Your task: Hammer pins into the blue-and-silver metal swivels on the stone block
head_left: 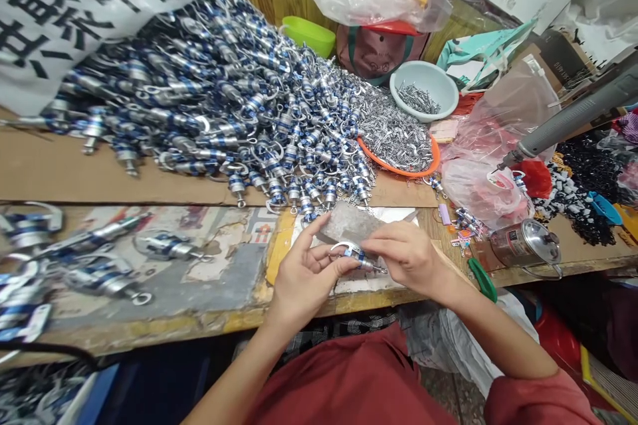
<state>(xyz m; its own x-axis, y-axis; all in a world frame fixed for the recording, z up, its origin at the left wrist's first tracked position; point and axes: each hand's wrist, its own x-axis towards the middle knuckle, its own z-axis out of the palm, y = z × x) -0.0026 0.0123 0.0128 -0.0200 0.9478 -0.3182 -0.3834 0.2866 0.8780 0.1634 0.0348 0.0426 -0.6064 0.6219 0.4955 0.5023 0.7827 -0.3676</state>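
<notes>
My left hand point(303, 276) and my right hand point(406, 252) meet over the front edge of the worn workbench point(164, 305), both pinching one small blue-and-silver metal clip point(355, 256) with a ring at its left end. The left fingers grip the ring end, the right fingers the barrel end. Just behind the clip lies a grey stone-like block point(349, 221). A big heap of the same blue-and-silver clips point(219, 93) covers the cardboard behind it.
An orange tray of small silver parts point(399, 139) and a pale bowl of silver pins point(423, 89) sit at back right. Several finished clips point(94, 265) lie at left. A steel can point(526, 246), plastic bags point(493, 146), a grey power tool point(573, 116) and black parts point(583, 192) crowd the right.
</notes>
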